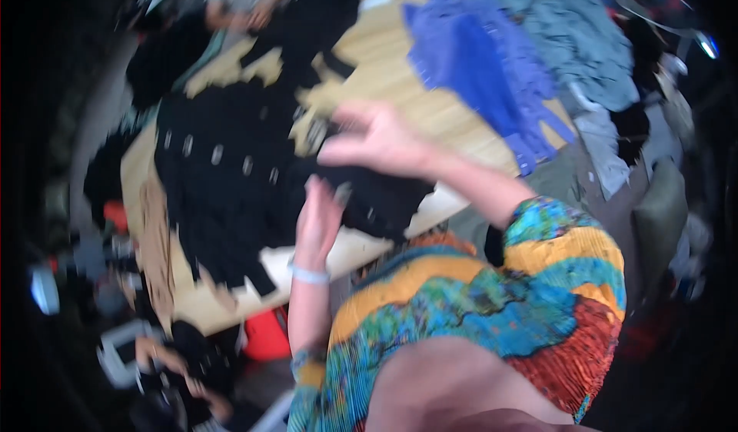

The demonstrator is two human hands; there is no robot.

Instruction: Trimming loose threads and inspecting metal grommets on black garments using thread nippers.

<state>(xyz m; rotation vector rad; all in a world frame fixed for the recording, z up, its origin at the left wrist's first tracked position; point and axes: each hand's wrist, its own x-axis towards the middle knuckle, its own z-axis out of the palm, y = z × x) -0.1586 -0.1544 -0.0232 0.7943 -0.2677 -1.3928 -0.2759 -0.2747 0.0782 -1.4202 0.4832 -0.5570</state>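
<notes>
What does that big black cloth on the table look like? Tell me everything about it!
The black garment looks like soft dark fabric, spread out flat and a bit rumpled over the pale wooden table. A row of small silvery pieces, maybe buttons or clasps, runs across it. Its lower edge looks jagged. The picture is blurry, so finer detail is lost. The left hand rests on its right side, and the right hand is spread just above it. A blue garment lies apart, further along the table.

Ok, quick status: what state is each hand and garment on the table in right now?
Left hand: open, flat on the black garment.
Right hand: open, fingers spread, raised above it, blurred.
Black garment: spread flat on the wooden table.
Blue garment: lying loose, untouched.
Grey clothes pile: heaped, crumpled.
</notes>
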